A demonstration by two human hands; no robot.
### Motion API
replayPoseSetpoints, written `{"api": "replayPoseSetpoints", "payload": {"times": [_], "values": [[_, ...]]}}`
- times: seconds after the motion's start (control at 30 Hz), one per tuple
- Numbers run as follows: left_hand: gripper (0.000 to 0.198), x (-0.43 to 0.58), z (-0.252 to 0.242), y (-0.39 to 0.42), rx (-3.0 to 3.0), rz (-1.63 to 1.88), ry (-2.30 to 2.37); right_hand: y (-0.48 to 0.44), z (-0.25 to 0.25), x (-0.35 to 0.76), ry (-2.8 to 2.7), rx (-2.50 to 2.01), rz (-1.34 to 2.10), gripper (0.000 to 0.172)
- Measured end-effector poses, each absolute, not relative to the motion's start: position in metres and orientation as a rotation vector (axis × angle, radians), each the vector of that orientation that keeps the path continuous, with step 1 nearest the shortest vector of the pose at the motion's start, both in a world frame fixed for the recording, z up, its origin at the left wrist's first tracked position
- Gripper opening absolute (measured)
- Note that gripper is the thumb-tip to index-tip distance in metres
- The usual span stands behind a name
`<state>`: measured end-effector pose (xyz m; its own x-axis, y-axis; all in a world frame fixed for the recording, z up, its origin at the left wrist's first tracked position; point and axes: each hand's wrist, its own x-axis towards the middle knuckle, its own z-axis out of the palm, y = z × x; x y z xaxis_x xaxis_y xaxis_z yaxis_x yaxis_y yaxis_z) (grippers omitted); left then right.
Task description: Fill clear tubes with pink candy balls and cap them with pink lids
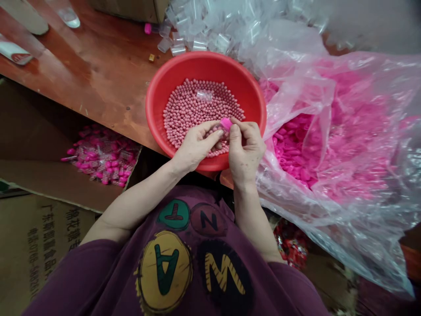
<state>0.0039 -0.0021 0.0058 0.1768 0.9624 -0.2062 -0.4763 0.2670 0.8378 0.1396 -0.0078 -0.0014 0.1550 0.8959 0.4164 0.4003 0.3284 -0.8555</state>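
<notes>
My left hand is closed round a small clear plastic container with pink balls showing through its wall. A bright pink cap sits at the container's upper right end, pinched between the thumb and fingers of my right hand. Whether the cap is fully seated, I cannot tell. Both hands are over the near right part of a red bowl. Many pink balls fill its bottom, and a clear plastic piece lies on top of them.
Clear plastic containers are heaped behind the bowl. At right, a plastic bag holds pink caps. A cardboard box at left holds pink-capped filled containers. Another box stands on the wooden table.
</notes>
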Motion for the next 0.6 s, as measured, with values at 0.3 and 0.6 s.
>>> {"api": "replayPoseSetpoints", "payload": {"times": [0.3, 0.6], "values": [[0.006, 0.0031, 0.0078, -0.0016, 0.59, 1.131, 0.801, -0.0072, -0.0047, 0.1426, -1.412, -1.299, 0.647, 0.025], [0.004, 0.0039, 0.0115, -0.0014, 0.527, 1.12, 0.839, -0.0126, -0.009, 0.1376, -1.666, -1.365, 0.23, 0.03]]}}
